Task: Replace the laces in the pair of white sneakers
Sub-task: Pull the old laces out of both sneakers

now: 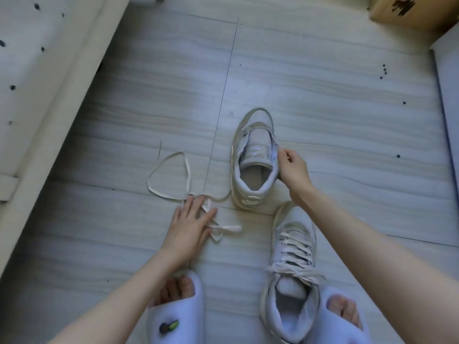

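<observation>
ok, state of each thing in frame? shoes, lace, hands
far sneaker: unlaced, upright, held at its collar
near sneaker: laced, upright on the floor
loose lace: out of the shoe, looped on the floor
left hand: fingers straight, resting on the loose lace
right hand: gripping the far sneaker's side

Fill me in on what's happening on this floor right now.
A person is swapping laces on white sneakers. The far sneaker stands unlaced on the floor, and the right hand grips its side by the collar. The left hand rests with straight fingers on a loose lace lying beside that shoe. The near sneaker, between the person's slippered feet, is still laced.
</observation>
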Demonstrator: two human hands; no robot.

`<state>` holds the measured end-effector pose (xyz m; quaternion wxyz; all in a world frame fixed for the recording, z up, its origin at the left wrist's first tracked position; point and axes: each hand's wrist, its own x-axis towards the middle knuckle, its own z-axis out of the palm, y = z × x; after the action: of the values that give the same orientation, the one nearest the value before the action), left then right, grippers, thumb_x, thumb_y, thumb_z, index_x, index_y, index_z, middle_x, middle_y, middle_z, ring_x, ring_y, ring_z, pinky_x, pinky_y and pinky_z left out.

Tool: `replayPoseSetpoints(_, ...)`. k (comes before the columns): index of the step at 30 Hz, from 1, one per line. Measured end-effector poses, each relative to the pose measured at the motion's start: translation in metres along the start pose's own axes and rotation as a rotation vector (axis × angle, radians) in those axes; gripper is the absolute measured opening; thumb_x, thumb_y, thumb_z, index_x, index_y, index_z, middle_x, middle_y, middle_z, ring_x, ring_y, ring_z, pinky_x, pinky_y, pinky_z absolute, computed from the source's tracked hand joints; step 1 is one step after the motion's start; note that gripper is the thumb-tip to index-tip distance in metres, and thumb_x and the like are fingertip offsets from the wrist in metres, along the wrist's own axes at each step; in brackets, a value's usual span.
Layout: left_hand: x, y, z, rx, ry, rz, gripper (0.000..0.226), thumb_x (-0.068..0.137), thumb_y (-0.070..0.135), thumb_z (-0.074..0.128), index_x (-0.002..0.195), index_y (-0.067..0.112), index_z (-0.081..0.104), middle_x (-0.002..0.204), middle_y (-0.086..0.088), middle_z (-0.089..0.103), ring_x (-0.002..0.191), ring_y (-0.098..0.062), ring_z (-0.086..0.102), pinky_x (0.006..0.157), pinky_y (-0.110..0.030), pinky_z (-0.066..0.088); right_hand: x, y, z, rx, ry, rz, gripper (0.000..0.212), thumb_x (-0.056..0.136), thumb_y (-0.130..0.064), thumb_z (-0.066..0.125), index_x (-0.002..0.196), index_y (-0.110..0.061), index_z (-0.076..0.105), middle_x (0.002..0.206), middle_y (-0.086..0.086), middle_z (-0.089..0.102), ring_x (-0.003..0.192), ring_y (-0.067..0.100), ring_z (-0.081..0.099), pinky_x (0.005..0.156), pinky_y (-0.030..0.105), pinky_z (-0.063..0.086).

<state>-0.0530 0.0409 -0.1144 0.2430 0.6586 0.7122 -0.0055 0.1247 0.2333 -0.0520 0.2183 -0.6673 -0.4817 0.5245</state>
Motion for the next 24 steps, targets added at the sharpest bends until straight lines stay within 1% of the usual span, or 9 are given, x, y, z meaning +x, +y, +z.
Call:
replayPoseSetpoints(2,0.007,-0.005,-0.005,0.028,0.001,-0.086,0.05,0.093,0.034,0.048,0.142,0.031,0.035,0.156,-0.005,0.013,0.144,-0.031,0.008,0.112,-0.05,0.018,-0.019,0.013,-0.005,-0.095,-0.051,-0.02,0.028,0.097,-0.036,0.042,0.103,-0.015,0.058,0.099,0.002,0.06,0.1,0.025,0.059,0.093,0.045,0.048)
replayPoseSetpoints(4,0.01,-0.001,-0.009,-0.014,0.026,-0.12,0.053,0.093,0.03,0.047,0.144,0.028,0.031,0.157,-0.004,0.007,0.145,-0.028,0.002,0.114,-0.047,0.01,-0.041,0.026,-0.017,-0.239,-0.095,-0.038,0.035,0.097,-0.034,0.042,0.121,-0.013,0.055,0.106,-0.001,0.057,0.102,0.017,0.055,0.096,0.035,0.043)
replayPoseSetpoints(6,0.005,0.013,-0.013,-0.139,0.115,-0.114,0.049,0.088,0.022,0.05,0.136,0.016,0.045,0.151,-0.015,0.026,0.141,-0.035,0.02,0.111,-0.049,0.02,-0.064,0.036,-0.035,-0.435,-0.097,-0.088,0.035,0.097,-0.027,0.044,0.126,-0.011,0.054,0.11,0.001,0.059,0.107,0.017,0.054,0.092,0.027,0.037)
replayPoseSetpoints(8,-0.002,0.034,-0.012,-0.315,0.193,-0.099,0.04,0.081,0.022,0.049,0.116,0.008,0.061,0.126,-0.018,0.055,0.119,-0.038,0.049,0.099,-0.041,0.038,-0.084,0.045,-0.055,-0.652,-0.086,-0.154,0.029,0.096,-0.023,0.046,0.118,-0.009,0.059,0.11,0.007,0.062,0.107,0.023,0.055,0.086,0.028,0.038)
replayPoseSetpoints(11,-0.017,0.08,-0.02,-0.593,0.066,-0.072,0.03,0.091,0.033,0.053,0.111,0.012,0.061,0.103,-0.002,0.062,0.097,-0.019,0.059,0.084,-0.026,0.044,-0.109,0.059,-0.083,-0.857,-0.143,-0.075,0.03,0.093,-0.033,0.05,0.113,-0.011,0.059,0.108,0.007,0.059,0.103,0.024,0.054,0.079,0.027,0.036)
replayPoseSetpoints(14,-0.028,0.123,-0.022,-0.699,-0.174,-0.003,0.047,0.083,0.044,0.063,0.122,0.021,0.052,0.108,0.007,0.057,0.092,-0.007,0.055,0.073,-0.01,0.042,-0.136,0.064,-0.102,-0.732,-0.337,0.271,0.044,0.089,-0.047,0.053,0.118,-0.014,0.052,0.115,0.007,0.058,0.103,0.022,0.057,0.079,0.031,0.047)
replayPoseSetpoints(16,-0.034,0.143,-0.021,-0.701,-0.246,0.068,0.063,0.077,0.047,0.069,0.129,0.023,0.045,0.118,0.007,0.049,0.099,-0.003,0.048,0.077,-0.005,0.036,-0.154,0.065,-0.11,-0.482,-0.463,0.436,0.033,0.087,-0.044,0.059,0.108,-0.02,0.052,0.111,0.003,0.059,0.097,0.017,0.059,0.076,0.033,0.054)
replayPoseSetpoints(20,-0.035,0.15,-0.013,-0.641,-0.231,0.088,0.059,0.077,0.033,0.072,0.128,0.022,0.045,0.119,0.003,0.041,0.111,-0.008,0.047,0.087,-0.011,0.033,-0.158,0.084,-0.111,-0.474,-0.495,0.336,0.039,0.077,-0.018,0.073,0.113,-0.019,0.056,0.1,-0.003,0.062,0.093,0.013,0.06,0.084,0.033,0.053)
replayPoseSetpoints(24,-0.032,0.15,-0.014,-0.62,-0.137,0.035,0.037,0.079,0.009,0.062,0.114,0.018,0.056,0.112,0.002,0.053,0.096,-0.011,0.053,0.08,-0.01,0.035,-0.158,0.094,-0.104,-0.626,-0.369,0.271,0.03,0.072,-0.015,0.056,0.099,-0.029,0.059,0.099,0.001,0.064,0.096,0.022,0.061,0.083,0.037,0.052)
